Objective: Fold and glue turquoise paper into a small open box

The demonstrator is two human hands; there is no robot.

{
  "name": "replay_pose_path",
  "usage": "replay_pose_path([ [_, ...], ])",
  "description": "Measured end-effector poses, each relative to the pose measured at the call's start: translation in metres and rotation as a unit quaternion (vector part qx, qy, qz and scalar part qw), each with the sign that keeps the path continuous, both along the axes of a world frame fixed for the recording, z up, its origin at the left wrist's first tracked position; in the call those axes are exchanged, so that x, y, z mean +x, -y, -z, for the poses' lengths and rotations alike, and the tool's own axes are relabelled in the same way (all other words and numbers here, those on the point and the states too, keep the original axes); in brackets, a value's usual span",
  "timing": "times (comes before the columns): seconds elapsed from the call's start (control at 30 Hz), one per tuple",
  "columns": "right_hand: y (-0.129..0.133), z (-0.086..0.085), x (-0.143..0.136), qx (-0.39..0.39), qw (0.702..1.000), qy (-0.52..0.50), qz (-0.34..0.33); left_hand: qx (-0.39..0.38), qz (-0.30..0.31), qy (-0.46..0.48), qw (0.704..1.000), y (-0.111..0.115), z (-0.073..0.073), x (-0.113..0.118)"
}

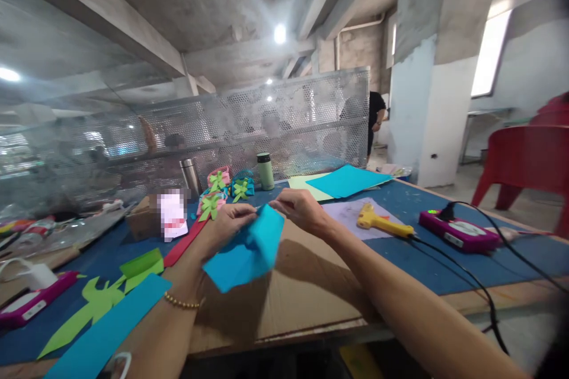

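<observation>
Both hands hold a blue folded sheet (249,254), which looks like craft paper or felt, above a cardboard sheet (306,296). My left hand (233,222) pinches its upper left edge. Closed at the top right corner is my right hand (300,207). The piece hangs tilted, with its lower part bent open toward me. Under my left forearm lie a blue strip (120,323) and green cut-out leaf shapes (95,302). A red strip (186,243) runs behind my left wrist.
A yellow glue gun (384,222) rests on a lilac sheet (347,213), its cord trailing right past a purple power strip (460,231). Blue sheets (349,180), a green bottle (265,172), a steel flask (190,176) and small bow-topped baskets (242,186) stand farther back.
</observation>
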State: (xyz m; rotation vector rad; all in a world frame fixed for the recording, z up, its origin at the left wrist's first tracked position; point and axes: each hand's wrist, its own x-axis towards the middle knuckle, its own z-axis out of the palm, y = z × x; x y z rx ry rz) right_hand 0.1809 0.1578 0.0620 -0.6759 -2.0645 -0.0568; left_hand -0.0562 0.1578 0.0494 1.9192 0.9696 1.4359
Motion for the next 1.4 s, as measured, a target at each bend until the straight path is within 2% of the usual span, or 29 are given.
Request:
replay_pose_path([
  [0.1,-0.005,-0.003,0.008,-0.004,0.998,-0.035,0.046,0.15,-0.084,-0.086,0.981,-0.002,-0.001,0.002],
  [0.17,-0.008,-0.005,0.011,-0.01,0.995,-0.08,0.064,0.255,-0.171,-0.136,0.942,-0.003,0.0,0.001],
  [0.23,-0.005,-0.008,0.012,-0.024,0.991,-0.122,0.057,0.311,-0.227,-0.173,0.907,-0.003,0.002,0.0],
  [0.33,0.007,-0.014,0.007,-0.029,0.991,-0.126,0.02,0.343,-0.27,-0.251,0.864,0.001,0.004,0.004],
  [0.4,0.017,-0.016,0.001,0.001,0.997,-0.077,0.015,0.348,-0.283,-0.3,0.842,0.006,0.004,0.01],
  [0.53,0.024,-0.014,-0.006,0.112,0.988,0.057,0.093,0.354,-0.276,-0.363,0.816,0.015,0.002,0.02],
  [0.63,0.022,-0.01,-0.008,0.169,0.968,0.116,0.145,0.354,-0.25,-0.369,0.822,0.021,0.001,0.026],
  [0.77,0.026,-0.009,-0.014,0.21,0.95,0.141,0.183,0.331,-0.218,-0.332,0.856,0.026,0.002,0.034],
  [0.9,0.039,-0.009,-0.028,0.222,0.948,0.151,0.17,0.31,-0.209,-0.287,0.882,0.028,0.004,0.039],
  [0.97,0.044,-0.01,-0.031,0.21,0.959,0.131,0.137,0.3,-0.217,-0.26,0.892,0.028,0.004,0.038],
  [1.03,0.046,-0.015,-0.028,0.177,0.979,0.062,0.083,0.306,-0.224,-0.227,0.897,0.029,0.003,0.035],
  [1.1,0.044,-0.021,-0.019,0.123,0.99,-0.058,0.032,0.324,-0.228,-0.189,0.899,0.031,0.0,0.032],
  [1.2,0.036,-0.03,-0.001,0.001,0.975,-0.22,-0.027,0.354,-0.22,-0.137,0.898,0.036,-0.004,0.028],
  [1.3,0.031,-0.031,0.008,-0.135,0.95,-0.269,-0.089,0.363,-0.195,-0.117,0.904,0.04,-0.005,0.027],
  [1.4,0.032,-0.029,0.005,-0.21,0.936,-0.253,-0.128,0.357,-0.167,-0.114,0.912,0.041,-0.004,0.027],
])
